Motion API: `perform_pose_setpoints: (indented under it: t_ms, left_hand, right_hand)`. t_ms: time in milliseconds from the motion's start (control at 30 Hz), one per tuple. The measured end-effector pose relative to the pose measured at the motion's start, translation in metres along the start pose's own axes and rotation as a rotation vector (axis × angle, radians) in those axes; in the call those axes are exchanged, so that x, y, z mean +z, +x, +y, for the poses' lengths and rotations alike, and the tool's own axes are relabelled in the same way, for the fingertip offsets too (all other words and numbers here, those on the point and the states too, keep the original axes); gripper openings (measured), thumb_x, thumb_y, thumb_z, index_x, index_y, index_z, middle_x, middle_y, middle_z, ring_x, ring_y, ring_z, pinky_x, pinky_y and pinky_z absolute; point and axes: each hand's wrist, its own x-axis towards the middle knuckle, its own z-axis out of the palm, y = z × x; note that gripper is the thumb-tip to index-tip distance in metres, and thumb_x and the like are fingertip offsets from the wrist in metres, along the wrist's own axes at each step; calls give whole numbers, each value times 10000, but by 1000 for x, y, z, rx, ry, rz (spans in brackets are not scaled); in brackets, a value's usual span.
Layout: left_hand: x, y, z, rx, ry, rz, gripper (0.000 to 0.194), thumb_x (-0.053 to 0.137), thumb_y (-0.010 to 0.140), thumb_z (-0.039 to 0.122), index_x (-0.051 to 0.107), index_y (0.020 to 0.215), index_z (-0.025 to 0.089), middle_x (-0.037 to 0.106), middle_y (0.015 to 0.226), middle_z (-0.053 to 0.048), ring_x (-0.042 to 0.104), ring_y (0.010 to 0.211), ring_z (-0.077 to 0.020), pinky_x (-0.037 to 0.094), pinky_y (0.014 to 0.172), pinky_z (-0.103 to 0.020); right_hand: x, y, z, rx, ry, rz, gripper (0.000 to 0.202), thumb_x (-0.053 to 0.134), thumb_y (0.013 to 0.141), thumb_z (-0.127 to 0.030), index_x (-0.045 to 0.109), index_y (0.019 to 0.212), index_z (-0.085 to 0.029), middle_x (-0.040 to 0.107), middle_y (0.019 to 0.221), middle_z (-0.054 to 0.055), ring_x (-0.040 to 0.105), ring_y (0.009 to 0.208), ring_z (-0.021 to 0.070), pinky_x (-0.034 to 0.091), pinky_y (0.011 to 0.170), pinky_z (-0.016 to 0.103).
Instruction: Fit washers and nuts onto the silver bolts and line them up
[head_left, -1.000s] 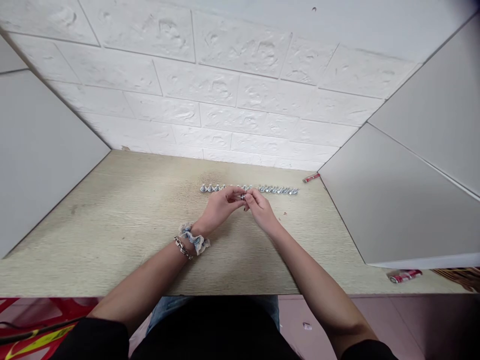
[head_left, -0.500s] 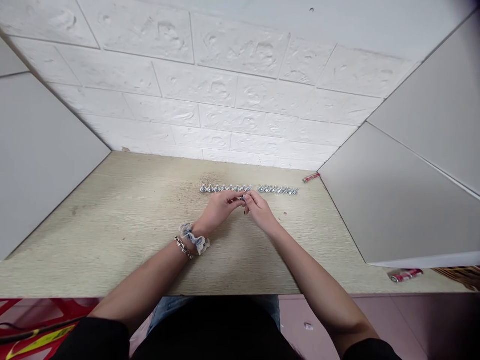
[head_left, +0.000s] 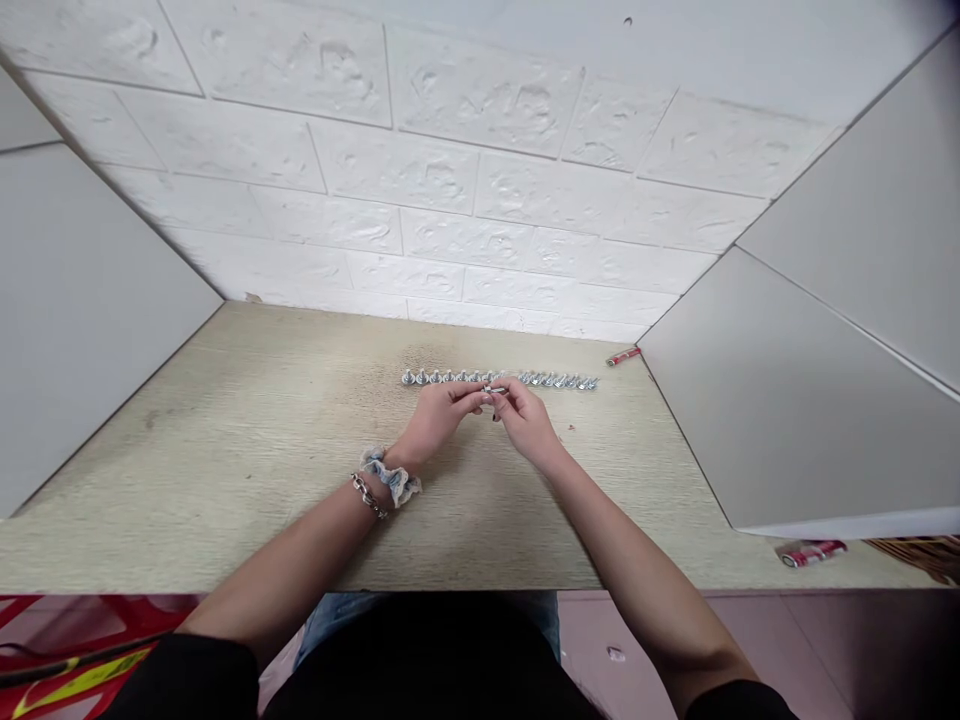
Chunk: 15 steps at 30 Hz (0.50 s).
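**Small metal piece pinched between 2 hands, fasteners lined up behind**

In the head view, a small metal piece (head_left: 493, 390) is held just right of the frame's centre, slightly above the table (head_left: 262, 450) as far as can be judged. It is clamped at its left end by the fingertips of the left hand (head_left: 439, 415) and at its right end by those of the right hand (head_left: 529, 418). A grip from 2 sides is probably used so that so slim a part can be steadied and turned; whether any turning is done cannot be told.

Behind the hands, a left row of fasteners (head_left: 449, 377) is stood upright, heads of the line partly hidden near the fingers. Farther right, a slanted row of fasteners (head_left: 559, 381) is laid close together. By such lines, the pieces are presumably kept countable and within easy reach.

A red cylinder (head_left: 622, 356) is left at the right-hand panel's (head_left: 750, 400) far corner, and another red cylinder (head_left: 814, 553) at lower right, both well apart from the hands.
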Motion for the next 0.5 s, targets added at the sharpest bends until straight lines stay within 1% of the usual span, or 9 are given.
perform_pose_setpoints:
  t_ms: [100,167,367,500]
  left_hand:
    - [2,1,0,-100,-233,-23,330,651,690,414,712,908,173,696,789,-27,598,661,-121,489,688,-254]
    - [2,1,1,-153,-319,-34,363,681,659,420,710,914,163,695,784,-36,593,656,-112,490,689,-252]
    - [1,1,5,-215,-354,-70,393,703,630,464,712,883,163,689,739,-39,595,655,-109,487,651,-236]
    - [0,2,5,-238,-361,-92,414,696,636,486,705,887,158,692,765,-50,619,688,-125,496,657,-241]
  right_hand:
    - [2,0,2,-23,-12,10,202,514,796,-346,558,928,-200,607,780,7,509,599,109,408,579,254]
    - [3,0,3,-34,-28,20,196,515,790,-317,561,937,-195,618,812,13,509,603,107,412,585,256]
    - [2,0,4,-108,-91,34,197,493,793,-265,574,961,-201,622,887,25,524,649,114,433,638,270]
    - [1,0,2,-124,-116,35,182,494,788,-256,586,938,-210,613,892,28,524,657,121,440,649,277]
